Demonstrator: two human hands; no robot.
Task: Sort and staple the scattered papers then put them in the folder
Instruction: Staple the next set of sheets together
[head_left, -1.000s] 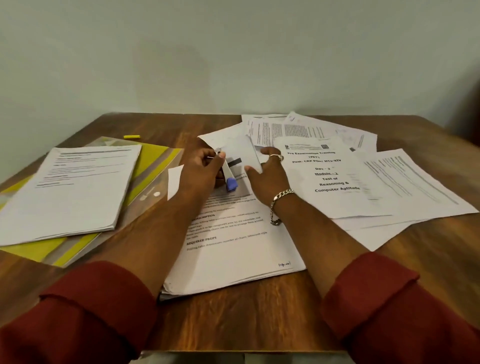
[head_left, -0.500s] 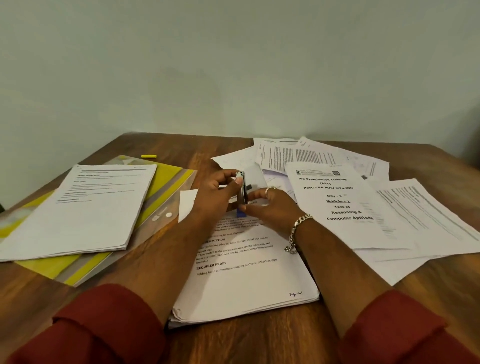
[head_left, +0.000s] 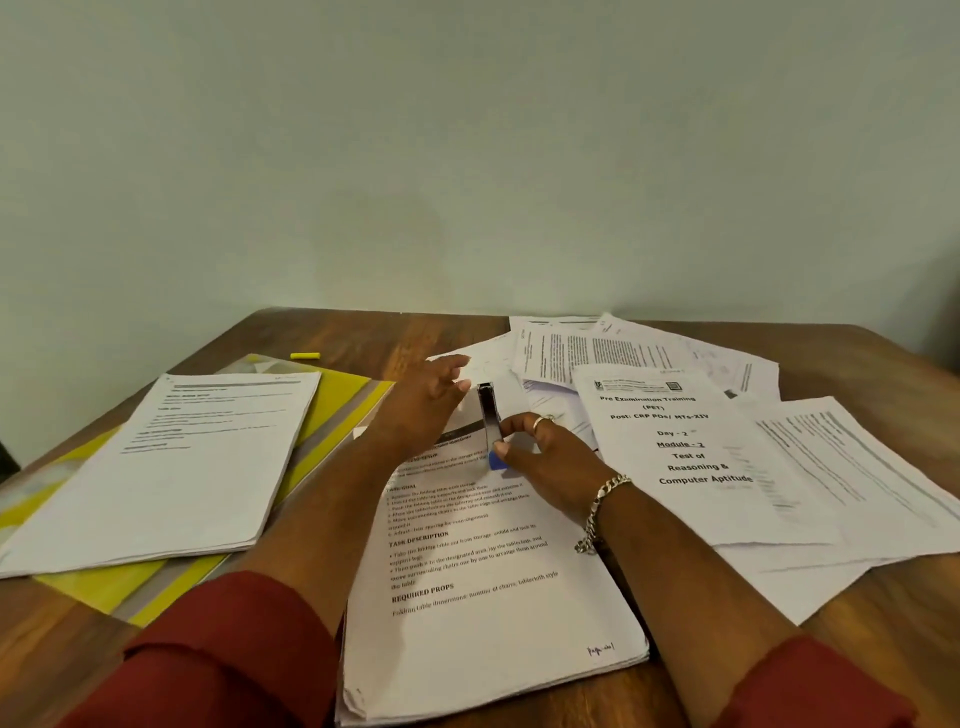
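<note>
Brown wooden table against a pale green wall. Near centre: thick stack of white printed sheets, top corner apparently the stapling point. On it, right hand pinches a small black stapler with blue end; left hand hovers with fingers extended, holding nothing. Left: second white paper stack resting on the yellow translucent plastic folder, not yet inside. Right and far: loose white printed papers, unsorted. Far left: small yellow object. Judged partway done.
</note>
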